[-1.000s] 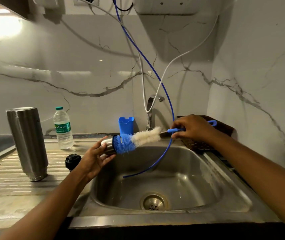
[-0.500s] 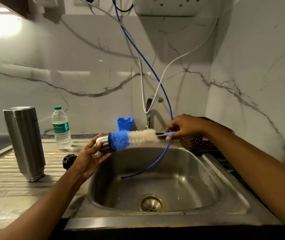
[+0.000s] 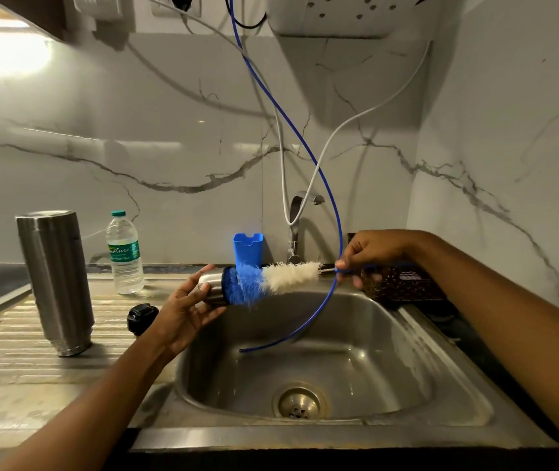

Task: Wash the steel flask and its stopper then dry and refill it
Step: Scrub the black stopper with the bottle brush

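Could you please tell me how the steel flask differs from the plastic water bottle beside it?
The steel flask is opaque bare metal; the water bottle is clear plastic with a green label. The flask is taller and wider than the bottle. The bottle has a teal cap; the flask's top is bare steel. Both stand upright, apart, left of the sink.
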{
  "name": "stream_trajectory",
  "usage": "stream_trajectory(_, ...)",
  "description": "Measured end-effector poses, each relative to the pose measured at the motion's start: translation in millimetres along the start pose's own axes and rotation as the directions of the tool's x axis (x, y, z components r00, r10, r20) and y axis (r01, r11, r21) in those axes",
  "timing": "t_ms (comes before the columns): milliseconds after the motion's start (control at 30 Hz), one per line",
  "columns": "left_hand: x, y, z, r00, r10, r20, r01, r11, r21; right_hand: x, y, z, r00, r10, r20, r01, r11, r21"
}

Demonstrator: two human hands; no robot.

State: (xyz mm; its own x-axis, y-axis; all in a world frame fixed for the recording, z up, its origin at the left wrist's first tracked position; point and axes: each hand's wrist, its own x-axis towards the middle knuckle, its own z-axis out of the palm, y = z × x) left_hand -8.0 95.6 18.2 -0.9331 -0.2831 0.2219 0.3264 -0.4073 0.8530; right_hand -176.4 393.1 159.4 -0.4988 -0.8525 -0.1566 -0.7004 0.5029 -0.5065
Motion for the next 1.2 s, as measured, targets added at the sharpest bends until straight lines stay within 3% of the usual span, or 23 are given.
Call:
stream_trajectory(100,0.6,-2.2,1.1,0.999,-0.014,-0.042,0.014,1.000,-0.017,0.9,-2.9,15.8,0.910,-0.219,-0.352,0.045,0.896,-0.442)
stream_trajectory(167,0.8,-2.5,3.0,0.999,-0.013,-0.053,0.012,1.000,-0.024,1.2,-5.0,26.3,0.825,-0.374,-0.423,0.084,0.822,-0.563)
stream_trajectory(233,0.2,-0.2,3.3,0.999,-0.001,-0.048,-0.001,0.999,-0.036,3.2,-6.8,26.3,0.836,-0.390,-0.386,0.171,0.854,-0.492)
stream_trajectory(300,-0.8,2.6,3.2,1.000,0.018,-0.015,-0.019,0.999,-0.050,4.2,-8.2,13.5,0.933,-0.268,-0.240,0.216,0.951,-0.222)
stream_trajectory(400,-1.9,2.8,7.3,0.998,0.023,0.055,-0.022,1.000,-0.018,4.3,-5.2,-5.1,0.993,-0.033,0.111,0.026,0.998,0.063)
stream_trajectory(467,-1.8,1.3,8.6,0.999,0.021,0.046,-0.021,1.000,0.006,9.3,-1.5,-7.1,0.987,0.034,0.160,-0.053,0.992,0.116)
stream_trajectory(533,-1.9,1.0,7.6,0.999,0.036,0.003,-0.036,0.999,0.013,14.1,0.3,-2.1,0.998,0.029,0.047,-0.030,0.999,0.022)
stream_trajectory(600,-0.9,1.0,4.7,0.998,0.039,-0.041,-0.039,0.999,-0.005,16.4,2.3,6.4,0.987,-0.064,-0.145,0.024,0.965,-0.262)
stream_trajectory(667,-0.1,0.4,3.1,0.997,0.037,-0.062,-0.039,0.999,-0.025,15.5,3.0,18.3,0.919,-0.211,-0.334,0.036,0.886,-0.462)
stream_trajectory(733,0.5,0.2,3.7,0.998,0.031,-0.054,-0.032,0.999,-0.028,12.5,4.3,24.8,0.875,-0.299,-0.381,0.086,0.870,-0.485)
stream_trajectory(933,-3.1,1.7,8.0,0.999,0.034,-0.010,-0.033,0.993,0.114,4.4,-0.2,1.8,0.982,-0.175,-0.070,0.167,0.979,-0.117)
stream_trajectory(1100,-7.1,0.5,15.7,0.998,0.048,0.029,-0.052,0.981,0.185,-1.5,12.5,-24.1,0.981,-0.104,0.166,0.096,0.994,0.057)
stream_trajectory(1200,-8.6,-0.5,20.1,0.999,0.039,0.028,-0.044,0.984,0.173,-6.4,13.6,-32.8,0.973,-0.067,0.221,0.045,0.994,0.103)
